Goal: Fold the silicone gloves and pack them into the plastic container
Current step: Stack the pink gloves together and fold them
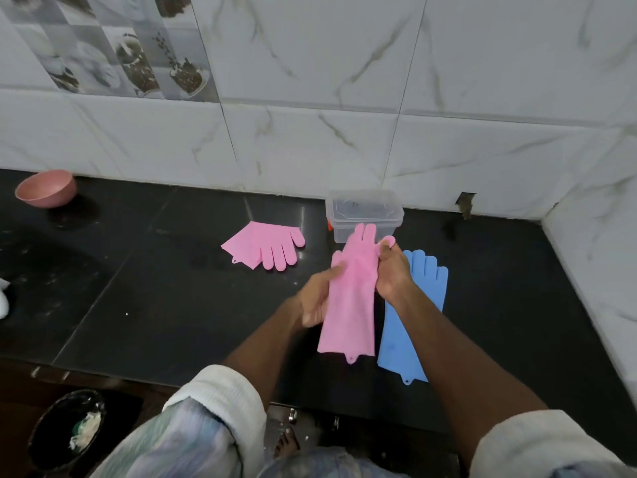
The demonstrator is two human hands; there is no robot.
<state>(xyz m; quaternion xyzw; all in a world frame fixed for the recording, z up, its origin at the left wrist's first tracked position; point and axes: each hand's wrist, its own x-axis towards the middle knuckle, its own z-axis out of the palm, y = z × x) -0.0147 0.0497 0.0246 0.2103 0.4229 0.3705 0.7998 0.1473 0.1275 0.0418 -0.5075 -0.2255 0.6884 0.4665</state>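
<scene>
A pink silicone glove (351,298) is held up above the black counter, cuff hanging down. My left hand (319,294) grips its left edge at mid-length. My right hand (393,270) pinches its right side near the thumb and fingers. A blue glove (424,305) lies flat on the counter under and to the right of my right hand, fingers pointing to the wall. A second pink glove (265,248) lies flat further left. The clear plastic container (365,215) stands open by the wall, just behind the held glove.
A pink bowl (46,188) sits at the far left of the black counter (155,288). Tiled walls close the back and right side. A dark bin (65,432) stands on the floor below the counter's front edge.
</scene>
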